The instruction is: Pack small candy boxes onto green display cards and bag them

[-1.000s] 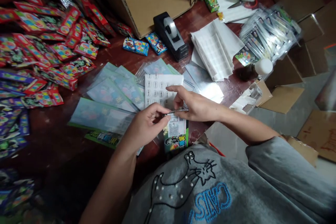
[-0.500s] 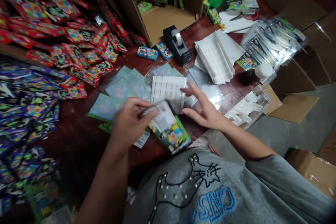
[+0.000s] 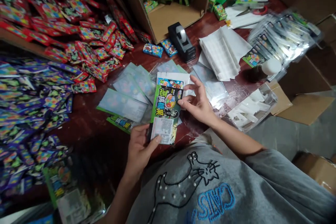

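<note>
A flat printed candy bag, green and black with a white label panel, is tilted in front of me. My left hand grips its lower left corner, thumb on the label side and fingers behind. At the bag's upper right edge is my right hand, its thumb and fingertips curled against that edge. A blue printed piece shows at the top of the bag. Just behind lies a white sticker sheet, mostly covered by the bag. Several frosted-backed bags lie fanned out on the table to the left.
Red candy packets and purple packets are heaped at left. A tape dispenser, a cardboard box, folded white sheets, a white-capped bottle, scissors and stacked filled bags stand around the back and right.
The bag has been turned round so its label end points toward me, over the sticker sheet. My right hand has moved in to the bag's edge; my left hand is lower.
</note>
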### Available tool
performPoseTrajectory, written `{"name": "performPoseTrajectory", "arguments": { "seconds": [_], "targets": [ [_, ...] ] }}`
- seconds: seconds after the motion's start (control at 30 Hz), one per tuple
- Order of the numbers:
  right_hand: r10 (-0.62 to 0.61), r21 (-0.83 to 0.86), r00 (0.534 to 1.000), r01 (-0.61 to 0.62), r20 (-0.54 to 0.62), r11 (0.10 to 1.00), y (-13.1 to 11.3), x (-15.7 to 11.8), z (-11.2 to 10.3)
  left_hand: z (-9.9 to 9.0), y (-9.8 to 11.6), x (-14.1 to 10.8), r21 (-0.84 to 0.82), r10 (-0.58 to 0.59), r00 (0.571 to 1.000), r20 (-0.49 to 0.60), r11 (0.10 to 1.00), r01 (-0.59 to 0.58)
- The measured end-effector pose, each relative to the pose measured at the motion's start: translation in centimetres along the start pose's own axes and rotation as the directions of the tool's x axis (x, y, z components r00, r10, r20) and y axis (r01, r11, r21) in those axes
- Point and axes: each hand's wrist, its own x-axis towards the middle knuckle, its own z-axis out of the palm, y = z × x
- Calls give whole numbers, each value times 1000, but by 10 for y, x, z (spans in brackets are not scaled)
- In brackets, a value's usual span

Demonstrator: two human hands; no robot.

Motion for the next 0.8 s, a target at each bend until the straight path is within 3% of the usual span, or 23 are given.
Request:
{"name": "performPoseTrajectory", "arguments": {
  "seconds": [0.13,0.23,0.37,0.5,0.6,0.7,0.8],
  "targets": [
    [-54,-90,970,77,237,993,-7,-5,-5,3,8,13,-82,-29,996,-86,996,22],
    [-68,-104,916,118,395,988,-7,-9,-7,10,14,20,-124,16,999,-47,992,-22],
    [-142,-9,867,167,478,986,1,-9,-9,10,13,18,-156,-24,996,88,987,38],
    [-191,5,842,218,505,976,8,-11,-3,3,10,17,-186,-58,989,140,979,83],
    [-183,11,898,195,400,981,11,-21,14,-3,10,20,-170,-39,996,78,984,52],
    [-126,-18,980,130,151,991,17,-34,37,-9,8,22,-103,-6,998,-60,995,0],
    [-62,-52,995,66,76,996,22,-40,50,-11,6,23,-39,12,994,-107,999,-16]
  ]
}}
